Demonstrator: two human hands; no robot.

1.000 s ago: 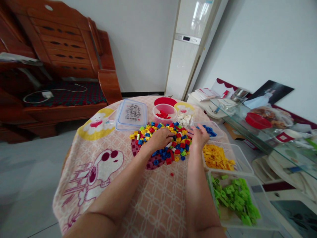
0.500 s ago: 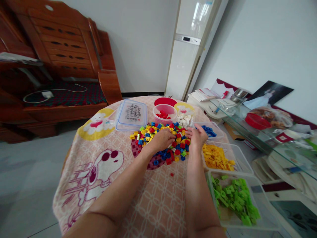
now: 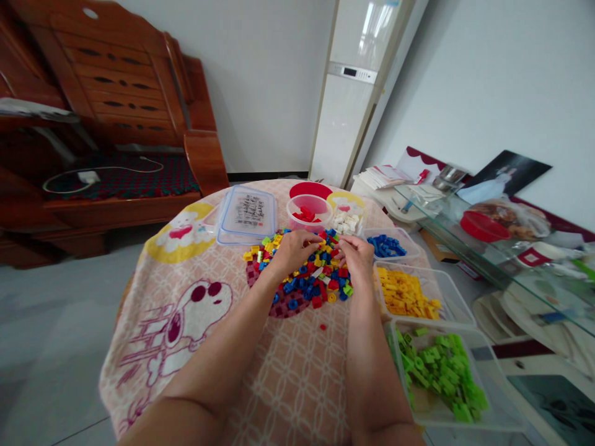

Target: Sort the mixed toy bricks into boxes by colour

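A heap of mixed building bricks (image 3: 307, 282) in red, yellow, blue, green and white lies on the cloth-covered table. My left hand (image 3: 296, 249) is over the heap's far middle, its fingers curled and pinched together; what they grip is too small to make out. At the heap's right side, my right hand (image 3: 357, 255) has its thumb and fingers closed together, the tips hidden among the bricks. Sorted bricks surround the heap: red bricks (image 3: 307, 214) in a round tub, white bricks (image 3: 346, 223), blue bricks (image 3: 387, 246), yellow bricks (image 3: 406, 294) and green bricks (image 3: 441, 371) in clear boxes.
Stacked clear lids (image 3: 248, 212) with blue rims lie at the table's far left. A red round lid (image 3: 310, 190) lies behind the tub. One small red piece (image 3: 323, 327) rests apart on the tablecloth (image 3: 297, 384). A glass shelf (image 3: 493, 254) stands to the right.
My right hand has moved left from beside the blue bricks' box back to the heap. My left hand has shifted slightly farther away and to the left over the heap.
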